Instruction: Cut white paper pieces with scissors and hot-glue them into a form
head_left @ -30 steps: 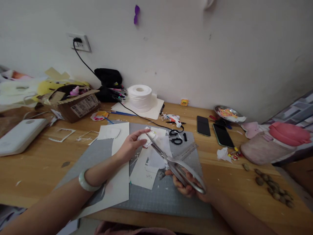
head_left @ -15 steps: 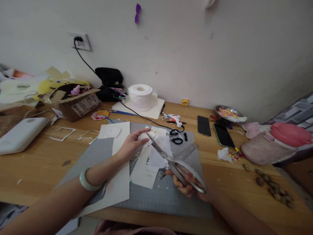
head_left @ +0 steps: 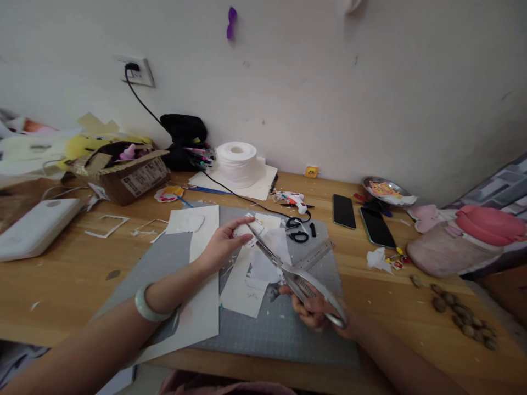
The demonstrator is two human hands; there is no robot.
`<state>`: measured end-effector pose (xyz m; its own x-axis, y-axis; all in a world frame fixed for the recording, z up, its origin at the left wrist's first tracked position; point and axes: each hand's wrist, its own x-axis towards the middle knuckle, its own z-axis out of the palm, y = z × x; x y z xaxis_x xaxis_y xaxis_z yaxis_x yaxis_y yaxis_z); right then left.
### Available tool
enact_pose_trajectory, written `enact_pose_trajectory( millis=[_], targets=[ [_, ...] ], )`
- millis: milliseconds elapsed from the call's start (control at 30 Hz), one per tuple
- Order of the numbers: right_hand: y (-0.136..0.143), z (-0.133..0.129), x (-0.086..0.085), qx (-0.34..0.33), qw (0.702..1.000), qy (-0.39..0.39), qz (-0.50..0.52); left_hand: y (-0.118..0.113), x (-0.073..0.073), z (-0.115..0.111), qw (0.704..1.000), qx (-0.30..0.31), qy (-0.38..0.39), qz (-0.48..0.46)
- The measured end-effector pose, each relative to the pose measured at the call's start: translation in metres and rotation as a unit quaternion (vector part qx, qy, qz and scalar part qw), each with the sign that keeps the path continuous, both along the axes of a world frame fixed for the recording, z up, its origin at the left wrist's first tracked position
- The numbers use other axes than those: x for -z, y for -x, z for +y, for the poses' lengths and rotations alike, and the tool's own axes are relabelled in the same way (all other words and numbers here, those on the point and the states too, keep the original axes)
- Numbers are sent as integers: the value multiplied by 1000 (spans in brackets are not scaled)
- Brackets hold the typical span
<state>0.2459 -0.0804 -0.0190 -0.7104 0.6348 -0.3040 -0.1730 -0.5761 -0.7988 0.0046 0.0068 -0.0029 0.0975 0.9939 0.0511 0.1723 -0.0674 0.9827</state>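
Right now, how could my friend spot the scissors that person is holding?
Find the gray cutting mat on the wooden table. Above it, the right hand holds big silver scissors. Their handles are silver, while the other pair, lying on the mat, has black handles.

A plain, pale grey wall (head_left: 304, 93) is rising behind a wooden table (head_left: 382, 307), its warm brown grain showing. Small marks (head_left: 246, 64) are dotting the wall, and a purple ornament (head_left: 231, 23) is hanging high up. At the left, a white socket plate (head_left: 145, 71) is holding a black plug (head_left: 132, 67). Grey-and-white shelving (head_left: 500, 189) is standing at the far right. Dim, soft light is covering everything.
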Motion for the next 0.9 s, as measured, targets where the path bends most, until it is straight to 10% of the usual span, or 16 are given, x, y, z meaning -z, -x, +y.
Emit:
enact_pose_trajectory(
  millis=[900],
  targets=[
    [-3,2,6,-3,997,17,74,1,6,3,999,-15,12,-45]
  ],
)
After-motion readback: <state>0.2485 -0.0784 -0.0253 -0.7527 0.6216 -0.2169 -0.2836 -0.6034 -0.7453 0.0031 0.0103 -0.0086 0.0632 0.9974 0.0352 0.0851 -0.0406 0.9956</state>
